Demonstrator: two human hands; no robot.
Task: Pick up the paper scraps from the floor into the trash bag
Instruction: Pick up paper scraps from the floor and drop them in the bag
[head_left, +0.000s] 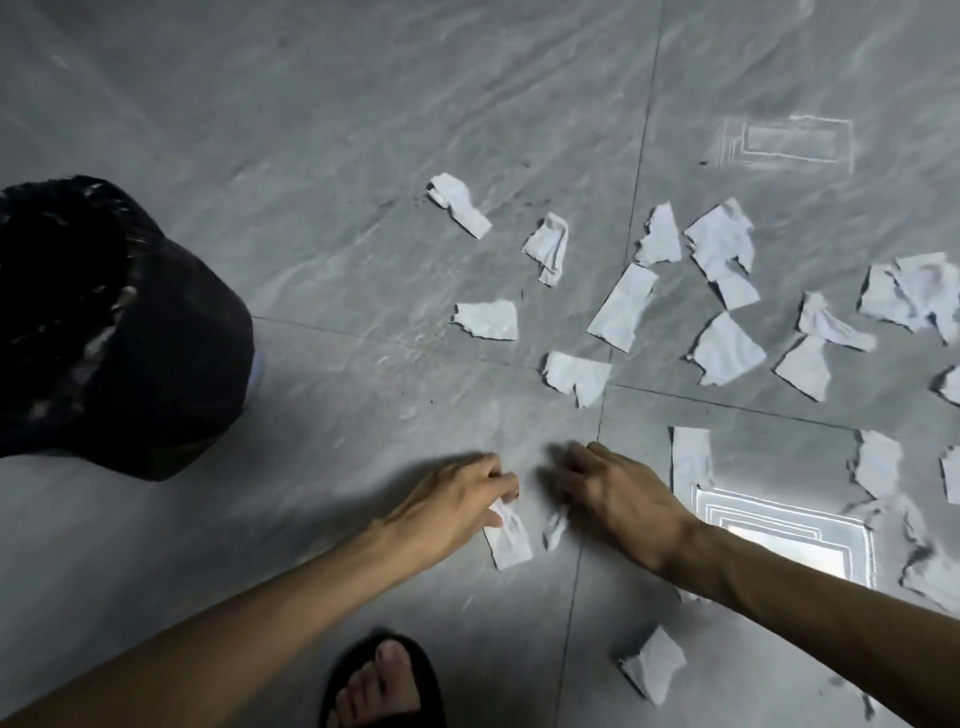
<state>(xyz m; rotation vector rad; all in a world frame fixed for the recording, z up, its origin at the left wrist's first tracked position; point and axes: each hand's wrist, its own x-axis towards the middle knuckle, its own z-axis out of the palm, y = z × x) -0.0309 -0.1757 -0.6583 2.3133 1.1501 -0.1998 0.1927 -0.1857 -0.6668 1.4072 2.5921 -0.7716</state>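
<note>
Several torn white paper scraps lie on the grey tiled floor, most of them to the right, such as one (576, 375) near the tile joint and a long strip (691, 457) beside my right wrist. The black trash bag (156, 338) stands open at the left. My left hand (457, 499) pinches a white scrap (508, 543) that hangs below its fingers. Close to its right, my right hand (613, 493) is curled, palm down, with a small crumpled scrap (553, 530) showing under the thumb. Both hands are blurred.
My foot in a black sandal (382, 680) stands at the bottom edge. A bright ceiling-light reflection (784, 535) glares on the tile under my right forearm. Another scrap (655, 665) lies near the bottom, right of the foot.
</note>
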